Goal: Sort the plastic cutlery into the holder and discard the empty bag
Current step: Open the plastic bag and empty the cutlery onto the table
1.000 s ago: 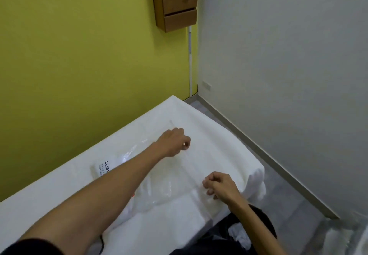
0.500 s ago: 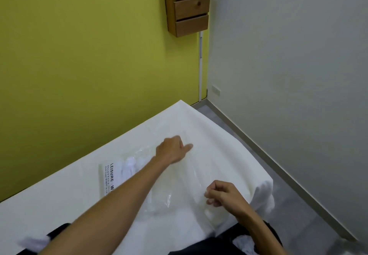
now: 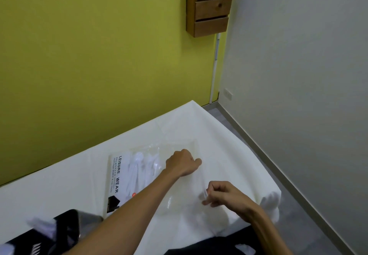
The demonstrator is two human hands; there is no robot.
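Observation:
A clear plastic bag (image 3: 145,167) with black "LEISURE WEAR" print lies flat on the white table (image 3: 219,135). White plastic cutlery (image 3: 139,161) shows through its far half. My left hand (image 3: 182,163) rests curled on the bag's right part, fingers bent and gripping the film. My right hand (image 3: 223,194) pinches the bag's near right edge between thumb and fingers. A dark metal holder (image 3: 79,225) with white cutlery in it stands at the lower left, partly cut off and blurred.
The table ends close on the right, where its white cover hangs down (image 3: 270,205) above a grey floor (image 3: 298,205). A yellow wall runs behind the table. A wooden drawer unit (image 3: 211,6) hangs high on it.
The view has shifted left, bringing the holder into sight. My left hand curled tighter on the bag, and my right hand lifted its pinched edge slightly.

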